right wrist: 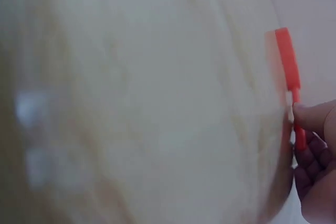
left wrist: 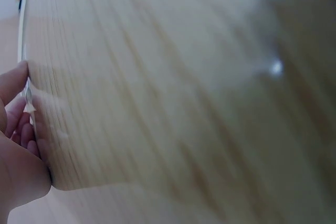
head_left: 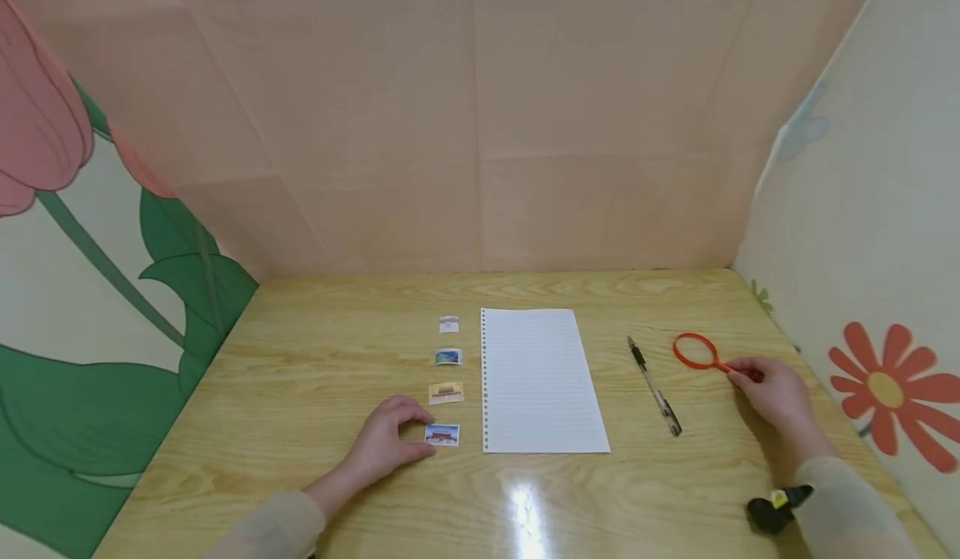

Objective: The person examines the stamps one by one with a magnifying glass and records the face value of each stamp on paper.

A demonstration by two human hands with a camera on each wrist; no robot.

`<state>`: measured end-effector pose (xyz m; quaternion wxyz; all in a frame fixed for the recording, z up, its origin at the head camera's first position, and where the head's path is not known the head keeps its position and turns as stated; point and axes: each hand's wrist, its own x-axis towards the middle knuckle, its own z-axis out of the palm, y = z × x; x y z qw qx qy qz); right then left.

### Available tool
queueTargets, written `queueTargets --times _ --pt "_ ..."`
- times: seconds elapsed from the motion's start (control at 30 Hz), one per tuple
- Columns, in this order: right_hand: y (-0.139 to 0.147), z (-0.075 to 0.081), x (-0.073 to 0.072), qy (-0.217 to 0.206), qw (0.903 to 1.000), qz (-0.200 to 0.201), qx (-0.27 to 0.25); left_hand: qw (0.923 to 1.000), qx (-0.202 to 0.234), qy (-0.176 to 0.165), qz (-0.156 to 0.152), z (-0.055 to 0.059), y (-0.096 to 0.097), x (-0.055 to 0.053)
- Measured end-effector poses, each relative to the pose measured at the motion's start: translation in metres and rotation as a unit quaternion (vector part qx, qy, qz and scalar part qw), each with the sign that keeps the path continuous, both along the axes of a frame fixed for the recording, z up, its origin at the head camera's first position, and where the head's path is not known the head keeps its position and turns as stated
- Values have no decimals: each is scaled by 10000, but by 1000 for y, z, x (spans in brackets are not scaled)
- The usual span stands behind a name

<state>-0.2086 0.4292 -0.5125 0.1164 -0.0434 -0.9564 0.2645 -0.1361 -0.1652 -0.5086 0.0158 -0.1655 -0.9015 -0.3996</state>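
Note:
Near the front of the table, my left hand spans a small picture stamp showing a red-roofed building, index finger at its upper edge and thumb at its lower edge. Three more stamps run up in a column behind it: a yellowish one, a blue-green one and a pale one. On the right, my right hand pinches the handle of a red magnifying glass between thumb and fingers. In the right wrist view the magnifying glass appears edge-on, close over the tabletop.
A lined, hole-punched sheet of paper lies right of the stamps. Between it and the magnifying glass is a black-capped clear pen. The wooden table meets a pink backdrop behind and flower-patterned panels at both sides.

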Motion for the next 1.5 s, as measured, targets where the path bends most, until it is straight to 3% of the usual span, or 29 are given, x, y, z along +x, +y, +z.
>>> queueTargets --times 0.2,0.33,0.5,0.6,0.67,0.8,0.93,1.23,1.5 --pt "-18 18 3 339 9990 266 -106 10000 -6 -25 0 2 0 0" --pt "-42 30 2 833 9928 823 -245 10000 -23 -17 6 2 0 1" --pt "-75 28 -2 1314 9785 1582 -184 10000 -6 -24 0 2 1 1" --pt "-92 25 -4 1278 9738 1876 -160 10000 -2 -24 -13 1 0 0" --pt "-99 23 -5 1015 9748 1972 -242 10000 0 -14 -22 0 0 0" --pt "-108 22 -7 509 9801 1913 -112 10000 -26 9 -22 -1 0 0" --pt "-112 18 -9 322 9836 1769 122 10000 -57 39 -17 -2 0 -1" --pt "-115 6 -12 665 9849 1599 62 9999 -91 45 24 -2 0 -1" --pt "-120 3 -10 767 9872 1360 337 10000 -73 31 -37 -1 0 -1"
